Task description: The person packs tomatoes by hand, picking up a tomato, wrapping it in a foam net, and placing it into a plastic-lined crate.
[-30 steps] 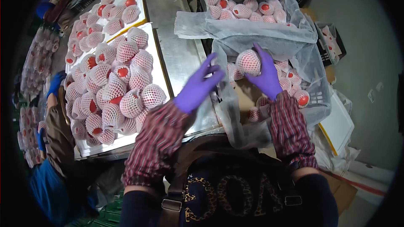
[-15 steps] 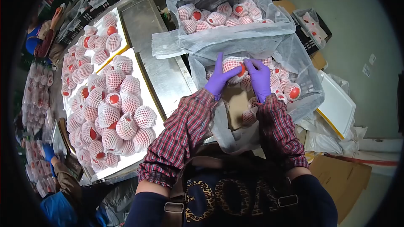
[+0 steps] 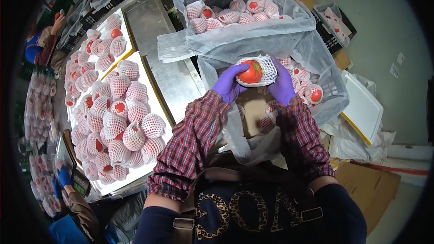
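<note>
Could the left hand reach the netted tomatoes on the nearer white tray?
Probably, once free: the left hand grips a partly netted tomato, but nothing visible blocks its way to the netted tomatoes.

One head-worn camera looks forward and down on the tomato [image 3: 250, 75] from nearby.

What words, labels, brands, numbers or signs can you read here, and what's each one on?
"VOG", upside down in this view, on the wearer's dark garment; the last letter could be a C.
Two small pale slips on the floor: too small to read.
The tomato in hand and its foam net: no readable text.
</note>
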A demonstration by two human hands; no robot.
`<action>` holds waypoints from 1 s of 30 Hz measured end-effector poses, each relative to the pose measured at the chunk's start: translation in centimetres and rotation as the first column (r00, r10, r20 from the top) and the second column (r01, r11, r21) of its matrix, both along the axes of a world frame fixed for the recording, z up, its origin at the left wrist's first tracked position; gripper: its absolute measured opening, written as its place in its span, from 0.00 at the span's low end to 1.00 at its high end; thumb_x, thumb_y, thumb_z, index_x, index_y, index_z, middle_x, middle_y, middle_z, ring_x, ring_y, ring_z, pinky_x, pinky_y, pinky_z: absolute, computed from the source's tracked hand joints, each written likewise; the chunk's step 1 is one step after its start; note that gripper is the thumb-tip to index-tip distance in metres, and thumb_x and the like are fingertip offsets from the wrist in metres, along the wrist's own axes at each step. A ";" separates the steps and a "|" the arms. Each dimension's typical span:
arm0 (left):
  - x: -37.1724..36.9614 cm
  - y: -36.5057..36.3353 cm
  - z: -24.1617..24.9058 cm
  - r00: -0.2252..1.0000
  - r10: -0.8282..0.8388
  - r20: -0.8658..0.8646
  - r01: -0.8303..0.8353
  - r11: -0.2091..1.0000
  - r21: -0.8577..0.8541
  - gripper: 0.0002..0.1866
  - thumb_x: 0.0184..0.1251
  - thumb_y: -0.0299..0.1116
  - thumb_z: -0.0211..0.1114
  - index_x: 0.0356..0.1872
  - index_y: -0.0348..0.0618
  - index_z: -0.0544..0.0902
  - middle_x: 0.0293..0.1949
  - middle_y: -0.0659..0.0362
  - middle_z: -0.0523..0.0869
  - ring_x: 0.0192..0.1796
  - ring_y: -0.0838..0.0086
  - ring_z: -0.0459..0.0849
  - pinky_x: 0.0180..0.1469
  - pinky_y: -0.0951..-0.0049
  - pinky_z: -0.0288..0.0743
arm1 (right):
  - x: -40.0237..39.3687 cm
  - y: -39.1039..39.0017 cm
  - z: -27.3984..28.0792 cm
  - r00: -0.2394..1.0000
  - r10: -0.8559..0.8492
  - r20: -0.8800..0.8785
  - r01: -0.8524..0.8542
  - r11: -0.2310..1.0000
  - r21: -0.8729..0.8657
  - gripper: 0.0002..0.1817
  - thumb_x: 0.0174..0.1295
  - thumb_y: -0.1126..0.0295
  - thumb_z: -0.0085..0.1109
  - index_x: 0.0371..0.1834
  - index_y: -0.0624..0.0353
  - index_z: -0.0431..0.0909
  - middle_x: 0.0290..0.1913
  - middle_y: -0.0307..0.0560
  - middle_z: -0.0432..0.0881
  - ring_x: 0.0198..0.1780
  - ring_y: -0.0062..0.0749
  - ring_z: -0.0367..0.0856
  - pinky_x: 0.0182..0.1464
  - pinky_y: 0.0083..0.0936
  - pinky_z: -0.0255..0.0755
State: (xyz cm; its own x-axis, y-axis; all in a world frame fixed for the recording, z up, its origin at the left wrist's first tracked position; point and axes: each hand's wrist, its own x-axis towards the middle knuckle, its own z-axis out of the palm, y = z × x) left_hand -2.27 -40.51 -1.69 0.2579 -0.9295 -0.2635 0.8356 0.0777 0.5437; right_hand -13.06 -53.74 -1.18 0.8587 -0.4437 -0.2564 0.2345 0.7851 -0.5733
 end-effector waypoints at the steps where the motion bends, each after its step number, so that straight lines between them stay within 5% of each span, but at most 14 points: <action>1: -0.1 0.2 0.4 0.999 -0.007 -0.045 0.006 0.999 -0.033 0.29 0.57 0.38 0.59 0.57 0.33 0.63 0.53 0.48 0.73 0.53 0.62 0.76 0.55 0.64 0.72 | 0.2 0.0 -0.3 0.998 -0.053 -0.041 0.047 0.990 -0.135 0.17 0.66 0.67 0.42 0.53 0.66 0.66 0.48 0.47 0.75 0.48 0.29 0.74 0.53 0.24 0.69; 3: -0.2 0.7 1.1 0.991 -0.028 -0.130 0.015 0.995 -0.098 0.29 0.56 0.35 0.58 0.58 0.32 0.62 0.55 0.47 0.71 0.56 0.61 0.73 0.57 0.61 0.69 | 0.9 0.4 -1.4 0.980 -0.175 -0.098 0.122 0.909 -0.397 0.16 0.65 0.68 0.42 0.51 0.67 0.68 0.48 0.46 0.75 0.47 0.27 0.75 0.52 0.24 0.70; 6: -0.4 1.7 0.8 0.984 -0.081 -0.161 0.033 0.960 -0.278 0.28 0.55 0.30 0.58 0.57 0.32 0.62 0.56 0.47 0.70 0.57 0.59 0.72 0.60 0.59 0.66 | 1.3 -0.5 -4.9 0.883 -0.209 -0.419 0.018 0.909 -0.416 0.14 0.62 0.68 0.44 0.48 0.64 0.71 0.40 0.43 0.78 0.41 0.27 0.77 0.45 0.23 0.70; 7: -0.5 1.9 0.8 0.980 -0.099 -0.172 0.035 0.940 -0.338 0.28 0.55 0.28 0.57 0.57 0.32 0.62 0.56 0.46 0.70 0.57 0.59 0.71 0.61 0.58 0.64 | 0.3 0.5 -6.0 0.974 -0.152 -0.166 -0.019 0.679 -0.734 0.13 0.60 0.72 0.45 0.46 0.64 0.72 0.38 0.42 0.79 0.37 0.29 0.77 0.42 0.25 0.71; 8: -0.5 2.0 0.8 0.991 -0.071 -0.112 0.030 0.944 -0.329 0.27 0.56 0.29 0.57 0.58 0.32 0.62 0.56 0.46 0.69 0.57 0.59 0.71 0.61 0.58 0.64 | 0.1 0.2 -6.6 0.964 -0.217 -0.155 -0.037 0.468 -0.883 0.13 0.60 0.73 0.46 0.47 0.64 0.73 0.38 0.43 0.79 0.37 0.29 0.77 0.42 0.24 0.71; 10: -0.4 2.1 1.0 1.000 -0.007 0.010 0.010 0.950 -0.314 0.27 0.58 0.30 0.57 0.58 0.34 0.62 0.57 0.47 0.69 0.58 0.58 0.70 0.61 0.59 0.64 | 0.2 0.5 -5.2 0.943 -0.322 -0.087 -0.103 -0.032 -0.994 0.13 0.59 0.74 0.48 0.47 0.63 0.73 0.39 0.44 0.78 0.38 0.29 0.77 0.43 0.24 0.71; 11: -0.4 2.0 1.1 0.995 0.022 -0.099 -0.052 0.952 -0.302 0.26 0.60 0.33 0.56 0.59 0.35 0.61 0.57 0.47 0.69 0.58 0.58 0.70 0.61 0.59 0.64 | 0.9 -0.2 -4.2 0.898 -0.378 -0.225 -0.143 0.233 -0.962 0.16 0.56 0.73 0.53 0.49 0.61 0.73 0.42 0.46 0.78 0.43 0.30 0.76 0.47 0.23 0.69; 14: 0.2 1.1 1.1 0.934 0.065 -0.351 -0.168 0.948 -0.272 0.27 0.65 0.42 0.52 0.60 0.36 0.60 0.58 0.47 0.68 0.59 0.58 0.69 0.61 0.58 0.64 | 0.6 0.3 0.8 0.971 -0.237 -0.035 0.100 0.531 -0.842 0.20 0.54 0.71 0.57 0.52 0.59 0.71 0.49 0.49 0.74 0.49 0.33 0.73 0.52 0.25 0.66; 16: 0.8 0.3 -0.1 0.904 0.008 -0.427 -0.144 0.947 -0.286 0.29 0.67 0.48 0.47 0.61 0.37 0.58 0.59 0.46 0.66 0.60 0.56 0.67 0.62 0.56 0.62 | 0.0 1.4 1.6 0.991 -0.129 -0.039 0.007 0.336 -0.942 0.32 0.48 0.69 0.63 0.59 0.56 0.64 0.56 0.49 0.68 0.56 0.35 0.68 0.58 0.28 0.61; 18: 0.5 0.0 -0.5 0.946 0.037 -0.323 -0.102 0.977 -0.185 0.30 0.66 0.51 0.47 0.60 0.37 0.61 0.57 0.47 0.69 0.57 0.58 0.71 0.58 0.58 0.67 | 0.3 3.1 2.1 0.996 -0.085 -0.005 0.011 0.196 -0.980 0.38 0.45 0.68 0.66 0.62 0.55 0.59 0.58 0.49 0.66 0.59 0.35 0.65 0.61 0.29 0.59; 24: 0.0 -0.7 -2.3 0.988 0.081 -0.130 -0.069 0.993 0.092 0.23 0.67 0.44 0.48 0.55 0.38 0.68 0.50 0.51 0.77 0.49 0.63 0.78 0.51 0.64 0.74 | 0.3 2.2 1.6 0.991 -0.122 -0.057 -0.014 0.324 -0.946 0.39 0.43 0.69 0.68 0.61 0.57 0.60 0.55 0.48 0.69 0.56 0.34 0.68 0.59 0.27 0.61; 30: 0.2 -1.2 -2.8 0.928 0.371 0.018 -0.370 0.917 0.147 0.19 0.67 0.39 0.49 0.53 0.36 0.70 0.47 0.54 0.79 0.45 0.66 0.80 0.49 0.68 0.75 | 0.5 0.8 0.8 0.971 -0.208 -0.115 0.034 0.603 -0.797 0.29 0.53 0.55 0.58 0.53 0.64 0.68 0.46 0.50 0.75 0.47 0.31 0.75 0.50 0.24 0.68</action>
